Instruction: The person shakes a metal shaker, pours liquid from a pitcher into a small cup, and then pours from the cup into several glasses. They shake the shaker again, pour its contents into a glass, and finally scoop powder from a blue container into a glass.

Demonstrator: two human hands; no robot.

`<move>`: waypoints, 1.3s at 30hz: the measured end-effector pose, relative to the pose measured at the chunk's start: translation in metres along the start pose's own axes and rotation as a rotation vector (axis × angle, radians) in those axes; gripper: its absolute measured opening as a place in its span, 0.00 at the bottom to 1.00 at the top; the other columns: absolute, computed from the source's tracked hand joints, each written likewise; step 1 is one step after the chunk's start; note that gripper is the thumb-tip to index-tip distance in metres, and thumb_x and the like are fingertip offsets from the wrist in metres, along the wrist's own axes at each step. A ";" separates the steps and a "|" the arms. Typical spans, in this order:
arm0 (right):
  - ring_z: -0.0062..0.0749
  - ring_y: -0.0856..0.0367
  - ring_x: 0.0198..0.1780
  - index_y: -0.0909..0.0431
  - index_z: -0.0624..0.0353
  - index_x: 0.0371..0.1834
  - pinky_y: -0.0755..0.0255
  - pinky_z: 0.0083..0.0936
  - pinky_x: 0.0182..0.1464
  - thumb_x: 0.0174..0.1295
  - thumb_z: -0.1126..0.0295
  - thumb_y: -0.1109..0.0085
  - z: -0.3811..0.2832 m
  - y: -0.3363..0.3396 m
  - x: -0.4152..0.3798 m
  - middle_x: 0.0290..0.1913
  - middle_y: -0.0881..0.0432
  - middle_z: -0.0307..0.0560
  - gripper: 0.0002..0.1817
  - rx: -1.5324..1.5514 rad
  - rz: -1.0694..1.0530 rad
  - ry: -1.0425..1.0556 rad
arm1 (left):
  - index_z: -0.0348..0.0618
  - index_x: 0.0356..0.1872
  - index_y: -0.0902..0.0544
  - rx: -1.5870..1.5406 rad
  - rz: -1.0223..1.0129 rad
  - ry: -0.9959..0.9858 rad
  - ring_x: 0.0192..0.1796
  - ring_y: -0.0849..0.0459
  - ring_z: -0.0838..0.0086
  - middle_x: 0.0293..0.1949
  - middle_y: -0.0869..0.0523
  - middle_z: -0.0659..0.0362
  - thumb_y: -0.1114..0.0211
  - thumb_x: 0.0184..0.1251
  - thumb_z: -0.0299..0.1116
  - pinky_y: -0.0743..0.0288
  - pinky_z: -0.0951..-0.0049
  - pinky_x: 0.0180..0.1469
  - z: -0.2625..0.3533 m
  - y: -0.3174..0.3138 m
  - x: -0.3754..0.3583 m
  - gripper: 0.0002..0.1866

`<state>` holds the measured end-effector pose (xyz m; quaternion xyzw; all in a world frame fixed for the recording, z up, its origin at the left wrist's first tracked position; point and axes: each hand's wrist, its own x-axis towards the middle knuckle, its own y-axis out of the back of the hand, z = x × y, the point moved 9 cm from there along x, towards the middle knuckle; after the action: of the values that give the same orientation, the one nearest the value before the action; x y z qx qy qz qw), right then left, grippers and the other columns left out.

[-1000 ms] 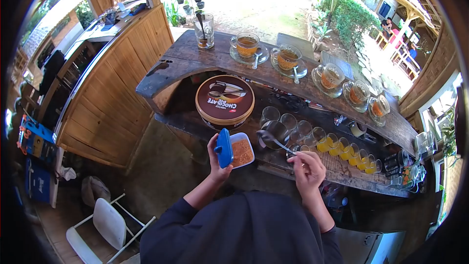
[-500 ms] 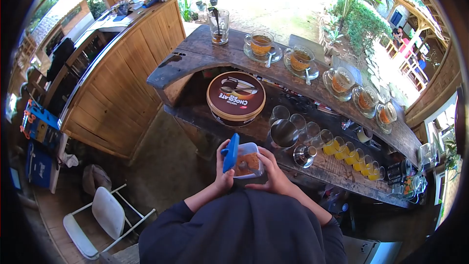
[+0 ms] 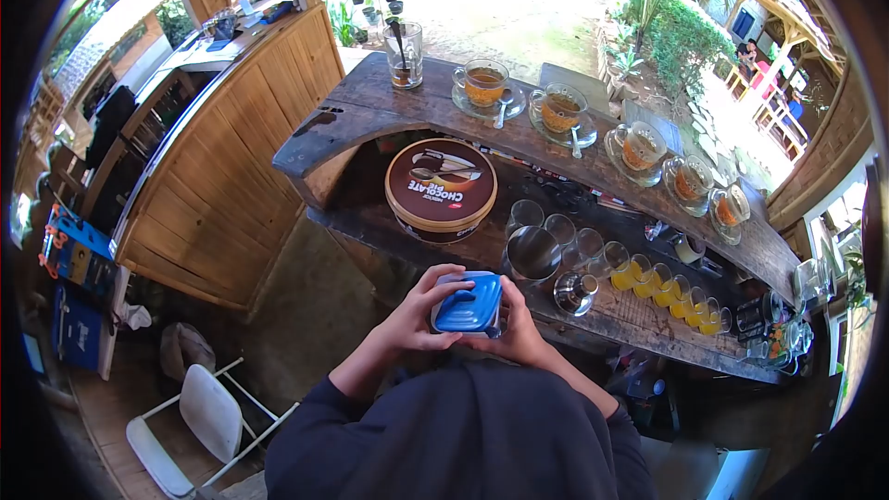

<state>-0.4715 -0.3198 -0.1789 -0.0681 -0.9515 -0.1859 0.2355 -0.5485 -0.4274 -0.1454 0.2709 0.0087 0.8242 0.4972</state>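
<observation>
Between my hands, in front of my chest, is a small clear plastic container (image 3: pixel 443 317) with its blue lid (image 3: pixel 469 304) lying over the top. My left hand (image 3: pixel 421 311) grips the lid, fingers across its upper edge and thumb at the lower side. Curled around the container's right side, my right hand (image 3: pixel 520 322) holds it. The lid now hides the brown contents. Just beyond my hands, a round brown chocolate pie tin (image 3: pixel 441 187) sits on the lower shelf of the wooden counter.
On the lower shelf stand a metal shaker cup (image 3: pixel 532 254), a steel shaker top (image 3: pixel 575 293), clear glasses (image 3: pixel 589 243) and several glasses of yellow drink (image 3: pixel 662 289). Glass cups of tea (image 3: pixel 484 82) on saucers and a tall glass mug (image 3: pixel 404 57) line the upper ledge. A white folding chair (image 3: pixel 211 412) stands left.
My left hand has brought the blue lid from upright at the container's left side down flat over its top, covering the brown contents. The view has shifted slightly.
</observation>
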 end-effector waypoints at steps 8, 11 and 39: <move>0.53 0.33 0.60 0.54 0.54 0.70 0.35 0.40 0.59 0.33 0.69 0.20 -0.014 0.007 0.011 0.61 0.38 0.62 0.60 -0.116 0.025 -0.037 | 0.44 0.64 0.35 -0.068 0.031 -0.002 0.67 0.40 0.52 0.66 0.42 0.45 0.33 0.50 0.34 0.44 0.58 0.66 0.003 -0.002 0.001 0.36; 0.52 0.33 0.60 0.54 0.55 0.70 0.34 0.40 0.58 0.34 0.68 0.20 -0.001 0.003 0.006 0.60 0.38 0.61 0.60 -0.056 0.082 -0.002 | 0.41 0.61 0.33 0.046 0.034 0.001 0.67 0.40 0.52 0.64 0.38 0.47 0.34 0.54 0.35 0.45 0.57 0.66 -0.002 0.003 0.004 0.32; 0.54 0.34 0.60 0.47 0.45 0.66 0.33 0.41 0.58 0.33 0.70 0.21 0.013 -0.014 0.019 0.59 0.38 0.61 0.54 -0.002 -0.004 0.021 | 0.47 0.47 0.20 0.166 -0.060 -0.049 0.62 0.31 0.53 0.53 0.27 0.55 0.26 0.48 0.32 0.36 0.56 0.60 0.014 0.016 0.010 0.21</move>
<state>-0.4968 -0.3272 -0.1853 -0.0642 -0.9489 -0.1879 0.2451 -0.5585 -0.4314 -0.1242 0.3311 0.0729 0.7984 0.4976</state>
